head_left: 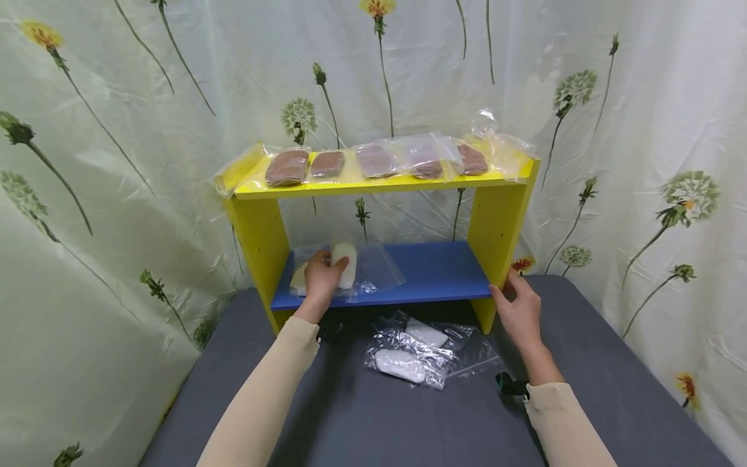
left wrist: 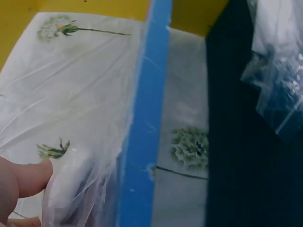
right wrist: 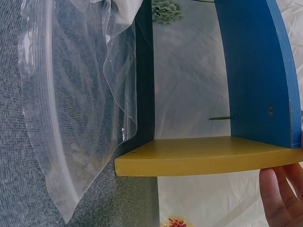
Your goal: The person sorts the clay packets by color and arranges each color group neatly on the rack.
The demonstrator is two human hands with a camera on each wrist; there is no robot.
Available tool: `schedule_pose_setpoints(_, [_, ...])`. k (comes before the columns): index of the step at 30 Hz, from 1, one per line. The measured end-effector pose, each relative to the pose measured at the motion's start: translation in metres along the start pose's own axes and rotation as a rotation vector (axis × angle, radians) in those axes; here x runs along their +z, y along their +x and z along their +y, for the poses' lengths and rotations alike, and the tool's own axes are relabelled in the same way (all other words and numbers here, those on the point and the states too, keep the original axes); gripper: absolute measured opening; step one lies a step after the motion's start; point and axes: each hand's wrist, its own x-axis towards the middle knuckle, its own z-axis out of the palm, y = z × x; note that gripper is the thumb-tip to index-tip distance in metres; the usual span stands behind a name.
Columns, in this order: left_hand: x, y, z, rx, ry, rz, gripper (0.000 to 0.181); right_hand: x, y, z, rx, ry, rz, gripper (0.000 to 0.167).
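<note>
My left hand (head_left: 323, 277) is over the left part of the blue shelf board (head_left: 440, 269), pinching a whitish rounded bar (head_left: 347, 275) in a clear zip bag (head_left: 376, 267). A second pale bar (head_left: 298, 280) lies under that hand in the bagging. In the left wrist view, the thumb (left wrist: 33, 177) presses against the bagged bar (left wrist: 71, 184). My right hand (head_left: 521, 310) grips the front edge of the yellow right side panel (head_left: 500, 224), level with the blue board. In the right wrist view, its fingers (right wrist: 271, 194) touch the panel's outer face.
Several flat brown pieces (head_left: 287, 167) in clear bags lie along the yellow top board (head_left: 350, 189). Below the unit, clear zip bags (head_left: 473, 353) with white bars (head_left: 400, 365) rest on the dark grey table (head_left: 373, 428). A flowered curtain (head_left: 233, 78) hangs behind.
</note>
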Motion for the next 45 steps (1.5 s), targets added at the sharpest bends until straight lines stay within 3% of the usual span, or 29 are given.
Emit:
schedule_pose_setpoints(9, [0.005,-0.006,0.001,0.116,0.244,0.006,0.066,0.002,0.0,0.001,0.004,-0.023,-0.01,0.041])
schedule_pose_setpoints(18, [0.007,-0.018,0.015,0.25,0.377,-0.039,0.053,-0.001,0.001,0.004,0.005,-0.016,0.004,0.04])
schedule_pose_setpoints(25, [0.001,-0.023,0.017,0.273,0.39,-0.05,0.047,-0.003,0.002,0.002,-0.003,-0.027,0.005,0.038])
schedule_pose_setpoints(33, [-0.016,-0.032,0.018,0.268,0.369,-0.035,0.045,0.0,0.0,0.0,0.001,-0.009,0.0,0.039])
schedule_pose_setpoints(45, [-0.045,-0.056,0.018,0.36,0.248,0.184,0.036,0.0,0.001,-0.001,0.026,-0.022,-0.002,0.039])
